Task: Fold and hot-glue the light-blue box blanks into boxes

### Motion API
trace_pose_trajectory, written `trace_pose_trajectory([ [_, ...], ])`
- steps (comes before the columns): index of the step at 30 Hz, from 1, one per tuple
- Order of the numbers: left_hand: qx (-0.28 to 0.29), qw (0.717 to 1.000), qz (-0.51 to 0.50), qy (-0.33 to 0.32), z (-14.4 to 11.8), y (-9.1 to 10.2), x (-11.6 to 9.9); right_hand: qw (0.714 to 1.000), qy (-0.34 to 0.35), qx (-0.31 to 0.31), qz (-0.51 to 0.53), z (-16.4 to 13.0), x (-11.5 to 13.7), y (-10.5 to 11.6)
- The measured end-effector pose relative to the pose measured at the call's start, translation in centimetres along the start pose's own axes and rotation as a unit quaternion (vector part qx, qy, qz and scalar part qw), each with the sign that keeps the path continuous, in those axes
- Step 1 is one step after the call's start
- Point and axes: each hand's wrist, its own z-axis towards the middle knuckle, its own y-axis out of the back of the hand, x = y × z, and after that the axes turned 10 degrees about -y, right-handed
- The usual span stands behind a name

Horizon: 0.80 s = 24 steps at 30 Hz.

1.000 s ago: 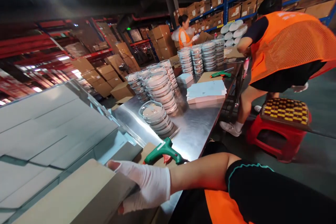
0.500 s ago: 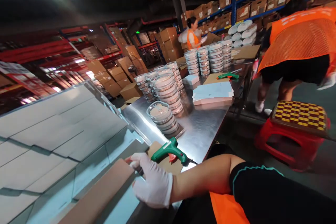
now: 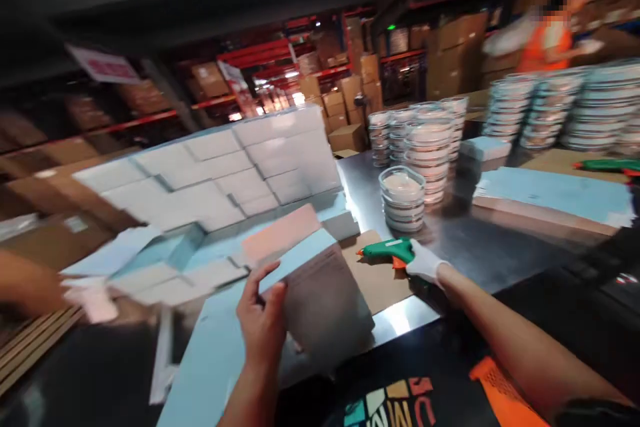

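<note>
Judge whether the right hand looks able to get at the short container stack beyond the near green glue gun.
Probably yes: the short container stack is just beyond the right hand, with nothing standing between. But that hand grips the green glue gun, so it would likely need freeing first.

Desk (image 3: pixel 455 250) is gleaming as smooth metal; stacked containers (image 3: pixel 427 163) are looking glossy and clear, glass or plastic uncertain. Green glue gun (image 3: pixel 387 249) is showing plastic with a soft sheen, while the right grip (image 3: pixel 425 263) is wearing matt white cloth. Held box (image 3: pixel 327 303) and brown sheet (image 3: pixel 383 290) are reading as smooth, matt card.
</note>
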Motion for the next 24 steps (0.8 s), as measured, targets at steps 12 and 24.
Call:
trace_pose_trajectory([
  [12,0.025,0.996,-0.081,-0.016,1.9,-4.0,-1.7,0.902,0.131,-0.322,0.255,-5.1,3.0,3.2],
  [24,0.053,0.986,-0.053,-0.15,-0.1,-6.5,-2.1,0.873,0.377,-0.245,0.19,-7.2,9.8,2.7],
])
